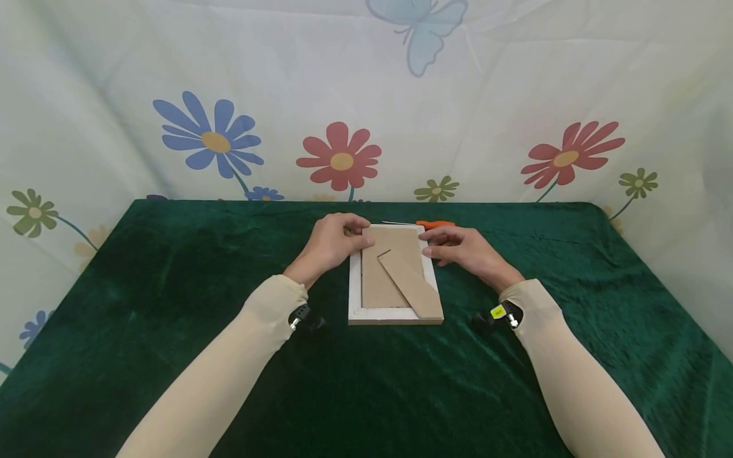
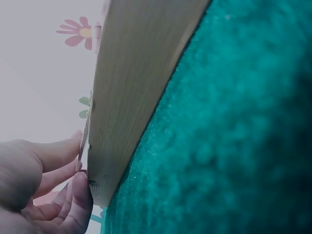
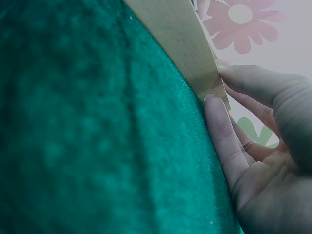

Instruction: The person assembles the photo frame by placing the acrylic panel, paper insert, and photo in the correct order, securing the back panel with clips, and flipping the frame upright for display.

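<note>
A picture frame (image 1: 355, 280) with a white back rim and wooden sides lies face down on the green cloth. Its brown backing board (image 1: 380, 289) carries a slanted easel stand (image 1: 409, 283). At the upper left corner my left hand (image 1: 332, 245) pinches the backing board's edge between thumb and fingers. The left wrist view shows a thin edge of it standing slightly off the wooden side (image 2: 131, 87). My right hand (image 1: 466, 251) holds the frame's upper right side, thumb on the rim. In the right wrist view its fingertips meet the wooden corner (image 3: 209, 80).
Scissors with orange handles (image 1: 435, 224) lie just behind the frame, their blades partly hidden by it. Dark green velvet cloth (image 1: 172, 318) covers the table. A white curtain (image 1: 275, 76) printed with flowers hangs behind and along both sides.
</note>
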